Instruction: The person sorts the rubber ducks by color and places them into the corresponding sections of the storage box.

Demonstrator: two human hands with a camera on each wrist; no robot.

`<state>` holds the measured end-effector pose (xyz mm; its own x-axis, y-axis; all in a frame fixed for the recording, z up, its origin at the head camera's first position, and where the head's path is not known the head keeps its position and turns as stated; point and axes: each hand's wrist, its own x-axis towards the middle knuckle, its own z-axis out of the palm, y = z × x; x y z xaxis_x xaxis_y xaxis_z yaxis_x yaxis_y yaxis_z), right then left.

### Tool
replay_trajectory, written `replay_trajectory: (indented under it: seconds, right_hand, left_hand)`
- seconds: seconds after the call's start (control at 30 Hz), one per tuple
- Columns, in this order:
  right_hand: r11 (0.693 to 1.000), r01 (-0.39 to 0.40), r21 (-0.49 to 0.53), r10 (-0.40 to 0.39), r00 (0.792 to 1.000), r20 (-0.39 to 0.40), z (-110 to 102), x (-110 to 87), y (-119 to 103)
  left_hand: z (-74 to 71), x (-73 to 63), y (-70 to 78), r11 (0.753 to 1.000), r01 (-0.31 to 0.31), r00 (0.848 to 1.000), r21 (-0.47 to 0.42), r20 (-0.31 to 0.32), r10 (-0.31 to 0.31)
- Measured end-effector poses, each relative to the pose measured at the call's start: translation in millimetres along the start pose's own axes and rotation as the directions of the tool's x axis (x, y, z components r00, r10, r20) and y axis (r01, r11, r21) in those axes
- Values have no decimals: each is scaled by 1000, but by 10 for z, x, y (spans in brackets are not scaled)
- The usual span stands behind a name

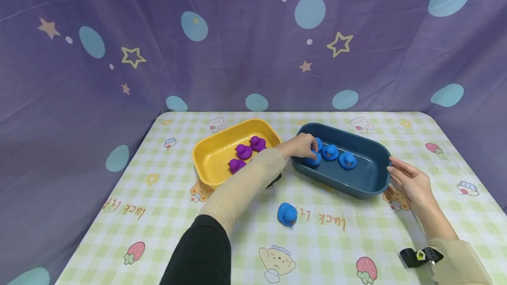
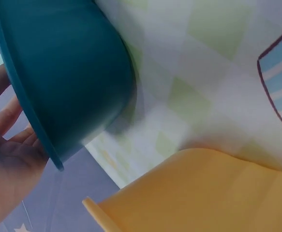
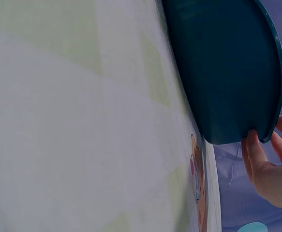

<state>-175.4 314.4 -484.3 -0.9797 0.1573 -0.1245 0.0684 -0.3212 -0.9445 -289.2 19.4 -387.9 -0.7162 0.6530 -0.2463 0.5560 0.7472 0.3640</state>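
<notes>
Reaching into the dark blue basin (image 1: 368,179), my left hand (image 1: 303,145) pinches a blue rubber duck (image 1: 313,159) at the basin's left end. More blue ducks (image 1: 347,160) sit beside it in the basin. With fairly straight fingers, my right hand (image 1: 413,181) touches the basin's right end at the rim. The right wrist view shows those fingers (image 3: 255,150) against the basin's outer wall and rim. In the left wrist view, part of the left hand (image 2: 10,159) shows beyond the basin's rim, and the duck is hidden.
To the left stands a yellow basin (image 1: 203,155) with three purple ducks (image 1: 243,151), partly covered by my left forearm. One blue duck (image 1: 287,214) lies on the checked tablecloth (image 1: 317,254) in front of the basins. A purple curtain (image 1: 237,74) hangs behind the table.
</notes>
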Motion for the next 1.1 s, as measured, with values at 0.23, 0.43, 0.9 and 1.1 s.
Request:
replay_trajectory:
  seconds: [0.23, 0.43, 0.9, 1.1]
  right_hand:
    - [997, -18, -77, 17, 1000, -16, 42, -47, -56]
    - [997, -19, -71, 18, 1000, -17, 116, -110, -128]
    - [1000, -4, -14, 4, 1000, 0, 281, -247, -268]
    - [1000, -4, -14, 4, 1000, 2, 272, -245, -272]
  left_hand:
    - [10, 20, 16, 999, 11, 1000, 43, 1, -11]
    - [26, 39, 40, 998, 11, 1000, 58, 13, -12]
    - [80, 79, 55, 998, 0, 1000, 65, 12, -1]
    - [92, 89, 45, 998, -8, 1000, 57, 1, 8]
